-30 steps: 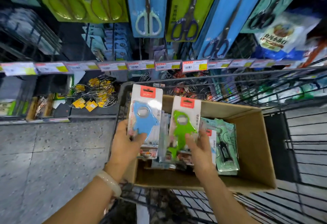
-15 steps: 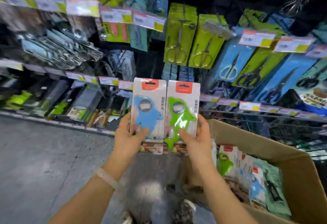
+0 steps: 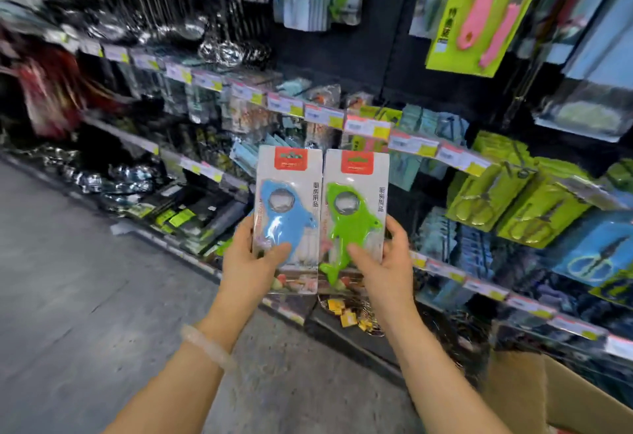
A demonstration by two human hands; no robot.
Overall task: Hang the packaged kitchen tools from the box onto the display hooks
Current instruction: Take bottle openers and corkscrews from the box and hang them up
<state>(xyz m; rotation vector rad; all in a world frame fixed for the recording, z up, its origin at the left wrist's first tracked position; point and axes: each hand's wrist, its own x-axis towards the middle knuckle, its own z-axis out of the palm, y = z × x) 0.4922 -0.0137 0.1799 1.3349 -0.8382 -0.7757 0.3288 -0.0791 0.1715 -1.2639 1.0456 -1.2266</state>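
My left hand (image 3: 251, 262) grips a white carded pack with a blue dolphin-shaped tool (image 3: 287, 218), thumb across its front. My right hand (image 3: 383, 262) grips a matching pack with a green dolphin-shaped tool (image 3: 352, 218) the same way. Both packs are upright and side by side, edges touching, held up in front of the display rack (image 3: 366, 127). Only a corner of the cardboard box (image 3: 534, 396) shows, at the bottom right; its contents are out of view.
The rack holds hanging packs of green and blue scissors (image 3: 520, 207) on the right, a pink peeler pack (image 3: 479, 12) above, metal ladles (image 3: 219, 46) at upper left, and price-tag rails (image 3: 445, 154). Grey floor (image 3: 85, 296) lies to the left.
Both hands lifted the two packs out of the box and raised them side by side toward the rack. The view swung up and left, so the box slid to the bottom right corner.
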